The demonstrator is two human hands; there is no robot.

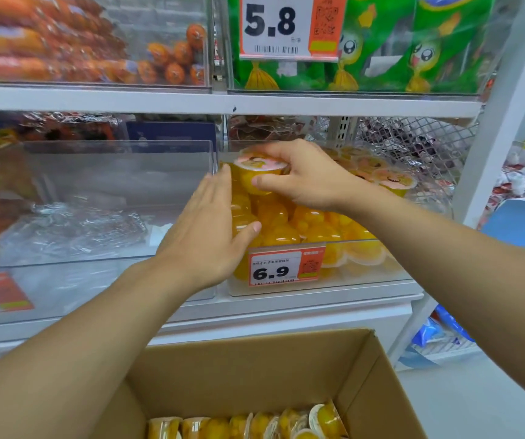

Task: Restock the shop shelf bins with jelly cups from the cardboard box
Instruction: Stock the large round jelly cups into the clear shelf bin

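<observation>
Jelly cups fill the right-hand clear bin (391, 274) on the middle shelf, heaped well above its front wall, and one more jelly cup (259, 175) sits at the top left of the heap with its printed foil lid up. The right hand (305, 175) pinches this cup at the rim, thumb on the near side and fingers (273, 150) curled over the far edge. The left hand (210, 229) is flat, fingers straight and together, pressed against the left side of the heap with the thumb lying on a lower cup — apparently steadying it.

Such cups look light, with smooth, probably slippery plastic walls and a thin lid that could dent or peel; the stiff rim seems the best place to hold. The heap looks loose, so one careless placement might set cups rolling over the front.

More cups lie in a row in the cardboard box (254, 369) below. A price tag (286, 269) marked 6.9 hangs on the bin front. The neighbouring bin (118, 198) to the left holds silvery packets, and its wall stands just beside the left hand.
</observation>
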